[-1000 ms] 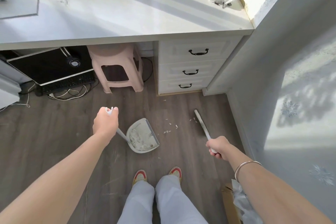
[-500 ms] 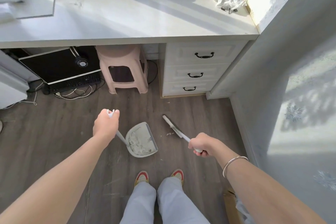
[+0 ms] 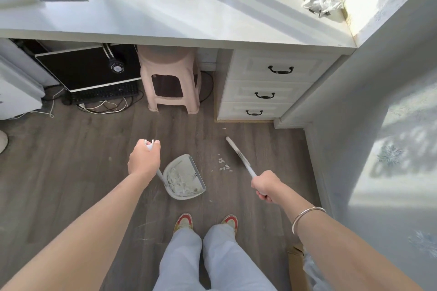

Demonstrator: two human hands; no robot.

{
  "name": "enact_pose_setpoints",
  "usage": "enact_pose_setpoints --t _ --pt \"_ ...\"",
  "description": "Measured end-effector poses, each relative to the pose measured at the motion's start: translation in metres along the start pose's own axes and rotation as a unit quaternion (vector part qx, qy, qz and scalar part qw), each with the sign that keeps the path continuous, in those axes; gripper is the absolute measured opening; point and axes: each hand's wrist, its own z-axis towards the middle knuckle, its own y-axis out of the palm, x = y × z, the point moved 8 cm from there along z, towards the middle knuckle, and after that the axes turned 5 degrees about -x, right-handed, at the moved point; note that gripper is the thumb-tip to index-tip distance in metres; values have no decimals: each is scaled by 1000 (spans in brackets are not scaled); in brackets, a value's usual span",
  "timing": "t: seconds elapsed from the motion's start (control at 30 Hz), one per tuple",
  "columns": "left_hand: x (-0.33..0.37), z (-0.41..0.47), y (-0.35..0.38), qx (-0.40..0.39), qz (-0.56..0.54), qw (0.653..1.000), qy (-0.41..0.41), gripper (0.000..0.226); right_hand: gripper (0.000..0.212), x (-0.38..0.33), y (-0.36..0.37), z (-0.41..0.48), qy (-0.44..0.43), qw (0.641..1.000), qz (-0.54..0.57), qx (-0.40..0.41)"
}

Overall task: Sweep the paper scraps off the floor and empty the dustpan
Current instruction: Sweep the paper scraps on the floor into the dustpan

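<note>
Two grips work ahead of the feet [image 3: 184, 221]: left grip [image 3: 144, 160] curled round the dustpan [image 3: 177, 164] handle, right grip [image 3: 266, 185] clenched on the broom [image 3: 237, 153]. Paper scraps [image 3: 223, 166] lie at the pan's three o'clock, so short, low strokes toward nine o'clock should suit. Broom bristles are hard to make out.

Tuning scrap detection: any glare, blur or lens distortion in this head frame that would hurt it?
Head view: hard sun blows out the wall beside the desk and streaks the desktop. Head view: the scraps lie in even shade, sharp against dark boards. Head view: the desk's front edge bows from the wide lens; the broom looks slightly smeared.
</note>
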Motion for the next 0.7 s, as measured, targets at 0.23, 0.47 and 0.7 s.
enact_pose_setpoints --t 0.23,0.47,0.7 --pt "-26 1 -14 24 -3 1000 -14 28 16 -12 37 -9 -8 996 -37 -75" --pt "-28 9 -21 22 -4 1000 -14 28 5 -46 46 -41 -29 985 9 -172" --pt "-30 9 -23 29 -5 1000 -4 27 20 -55 34 -49 -12 980 41 -193"
